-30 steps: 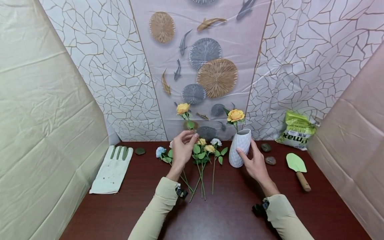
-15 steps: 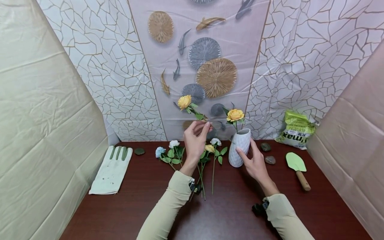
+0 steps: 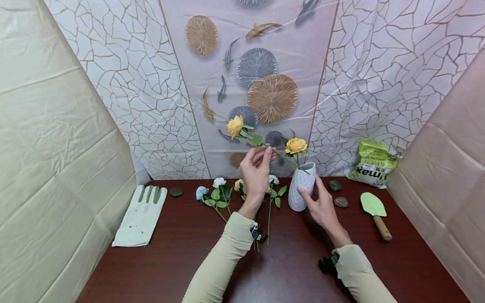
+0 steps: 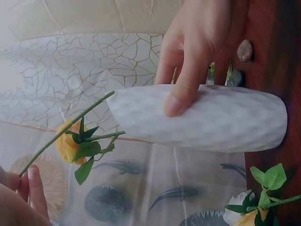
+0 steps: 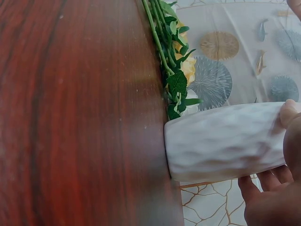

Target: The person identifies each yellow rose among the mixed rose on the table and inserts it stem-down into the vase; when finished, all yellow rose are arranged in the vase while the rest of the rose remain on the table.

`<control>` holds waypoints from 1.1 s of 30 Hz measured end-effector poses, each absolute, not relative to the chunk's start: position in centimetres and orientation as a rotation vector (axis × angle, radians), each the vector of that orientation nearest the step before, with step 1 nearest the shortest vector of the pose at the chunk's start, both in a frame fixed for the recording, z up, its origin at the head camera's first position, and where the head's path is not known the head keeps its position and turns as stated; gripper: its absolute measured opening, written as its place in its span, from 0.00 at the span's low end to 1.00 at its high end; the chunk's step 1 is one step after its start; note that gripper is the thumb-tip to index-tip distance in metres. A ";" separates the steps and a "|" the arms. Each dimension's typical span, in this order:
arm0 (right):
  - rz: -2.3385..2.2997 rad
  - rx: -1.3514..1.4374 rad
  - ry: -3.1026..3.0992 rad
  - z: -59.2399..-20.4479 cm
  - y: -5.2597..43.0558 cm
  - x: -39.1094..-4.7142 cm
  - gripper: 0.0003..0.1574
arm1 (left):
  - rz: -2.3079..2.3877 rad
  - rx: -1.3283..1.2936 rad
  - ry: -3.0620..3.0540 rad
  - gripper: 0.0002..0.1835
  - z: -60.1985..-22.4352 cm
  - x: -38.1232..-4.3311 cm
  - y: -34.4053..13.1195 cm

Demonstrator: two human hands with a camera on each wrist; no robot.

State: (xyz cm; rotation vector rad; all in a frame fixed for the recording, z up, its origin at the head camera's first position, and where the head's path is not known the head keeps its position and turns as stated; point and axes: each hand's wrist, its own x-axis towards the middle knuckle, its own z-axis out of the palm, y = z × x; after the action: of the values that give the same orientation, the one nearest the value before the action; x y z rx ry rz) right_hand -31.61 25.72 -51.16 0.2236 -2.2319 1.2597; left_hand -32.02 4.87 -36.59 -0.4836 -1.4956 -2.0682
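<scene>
My left hand (image 3: 256, 173) pinches the stem of a yellow rose (image 3: 235, 126), which slants with its bloom up to the left. The stem's lower end (image 4: 111, 95) is right at the mouth of a white textured vase (image 4: 202, 120). Another yellow rose (image 3: 296, 145) stands in that vase, its bloom above the rim. My right hand (image 3: 322, 206) grips the vase's side, thumb in front and fingers behind, and the vase stands upright on the table. Behind my left wrist lie more yellow roses (image 3: 238, 184), partly hidden, and a white rose (image 3: 273, 179).
At the left are a blue rose (image 3: 201, 192), another white rose (image 3: 219, 182), a white glove (image 3: 141, 216) and a dark stone (image 3: 176, 192). Right of the vase lie two stones (image 3: 341, 202), a green trowel (image 3: 374, 206) and a green bag (image 3: 375, 164). Cloth hangs behind the table (image 3: 288, 269).
My left hand has moved right and up with the yellow rose, tilting it so its stem end reaches the vase mouth. My right hand and the vase have stayed in place.
</scene>
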 end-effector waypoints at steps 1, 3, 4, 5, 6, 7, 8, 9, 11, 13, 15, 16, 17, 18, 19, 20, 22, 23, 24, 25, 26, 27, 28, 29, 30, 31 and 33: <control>1.261 0.226 -2.228 -51.1 25.7 -31.6 0.47 | -2.072 -0.486 -1.488 0.08 -36.6 -32.0 5.0; 1.262 0.226 -2.225 -51.1 25.7 -31.5 0.47 | -2.073 -0.483 -1.479 0.08 -36.6 -32.0 5.2; 1.262 0.226 -2.226 -51.1 25.7 -31.5 0.47 | -2.070 -0.473 -1.477 0.08 -36.6 -32.0 5.2; 1.265 0.225 -2.226 -51.1 25.7 -31.5 0.47 | -2.068 -0.464 -1.473 0.08 -36.6 -32.0 5.2; 1.264 0.228 -2.225 -51.1 25.7 -31.5 0.47 | -2.067 -0.454 -1.464 0.08 -36.7 -32.0 5.3; 1.265 0.229 -2.227 -51.1 25.7 -31.5 0.47 | -2.066 -0.443 -1.457 0.08 -36.7 -32.0 5.3; 1.264 0.228 -2.228 -51.1 25.7 -31.5 0.47 | -2.065 -0.432 -1.449 0.09 -36.7 -32.0 5.3; 1.261 0.228 -2.226 -51.1 25.7 -31.6 0.47 | -2.067 -0.423 -1.439 0.09 -36.7 -32.1 5.3; 1.258 0.225 -2.222 -51.1 25.7 -31.6 0.47 | -2.076 -0.420 -1.412 0.11 -36.8 -32.1 5.4; 1.265 0.224 -2.217 -51.1 25.7 -31.6 0.47 | -2.083 -0.424 -1.393 0.13 -36.9 -32.2 5.4; 1.272 0.222 -2.214 -51.1 25.7 -31.6 0.47 | -2.089 -0.427 -1.378 0.13 -37.0 -32.3 5.4; 1.275 0.223 -2.214 -51.0 25.6 -31.6 0.47 | -2.090 -0.425 -1.375 0.13 -37.0 -32.4 5.4; 1.278 0.228 -2.216 -51.0 25.6 -31.6 0.47 | -2.091 -0.425 -1.372 0.12 -37.1 -32.5 5.4; 1.282 0.232 -2.216 -51.0 25.6 -31.6 0.47 | -2.094 -0.422 -1.372 0.11 -37.2 -32.5 5.3; 1.281 0.234 -2.217 -51.0 25.6 -31.6 0.47 | -2.096 -0.419 -1.372 0.10 -37.2 -32.6 5.3; 1.279 0.231 -2.217 -51.0 25.6 -31.6 0.47 | -2.094 -0.417 -1.376 0.09 -37.2 -32.7 5.3; 1.270 0.224 -2.220 -51.0 25.6 -31.6 0.47 | -2.086 -0.418 -1.380 0.09 -37.2 -32.9 5.1; 1.271 0.225 -2.221 -51.0 25.5 -31.6 0.47 | -2.079 -0.420 -1.378 0.09 -37.1 -33.0 5.0; 1.273 0.224 -2.224 -51.1 25.5 -31.6 0.48 | -2.067 -0.422 -1.381 0.09 -37.1 -33.1 4.9; 1.270 0.223 -2.225 -51.1 25.5 -31.6 0.48 | -2.058 -0.429 -1.382 0.10 -36.9 -33.3 4.8; 1.269 0.223 -2.225 -51.1 25.6 -31.6 0.48 | -2.046 -0.435 -1.392 0.10 -36.8 -33.5 4.7; 1.269 0.225 -2.225 -51.1 25.6 -31.6 0.48 | -2.039 -0.446 -1.404 0.10 -36.7 -33.6 4.6; 1.269 0.226 -2.226 -51.2 25.6 -31.6 0.48 | -2.027 -0.455 -1.424 0.10 -36.7 -33.8 4.6; 1.270 0.226 -2.227 -51.2 25.6 -31.6 0.47 | -2.010 -0.473 -1.450 0.11 -36.9 -34.2 4.6; 1.267 0.225 -2.229 -51.2 25.6 -31.6 0.47 | -1.993 -0.484 -1.483 0.11 -37.3 -34.6 4.7; 1.266 0.219 -2.232 -51.2 25.6 -31.6 0.47 | -1.973 -0.494 -1.516 0.11 -37.7 -35.0 4.8; 1.265 0.215 -2.236 -51.2 25.7 -31.6 0.48 | -1.926 -0.502 -1.583 0.11 -38.7 -35.5 5.1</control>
State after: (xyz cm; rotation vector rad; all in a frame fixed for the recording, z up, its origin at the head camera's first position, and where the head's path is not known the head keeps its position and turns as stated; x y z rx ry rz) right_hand -31.55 25.66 -51.16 0.2154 -2.2364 1.2647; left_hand -35.49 5.14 -38.66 -0.5023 -1.5830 -1.9256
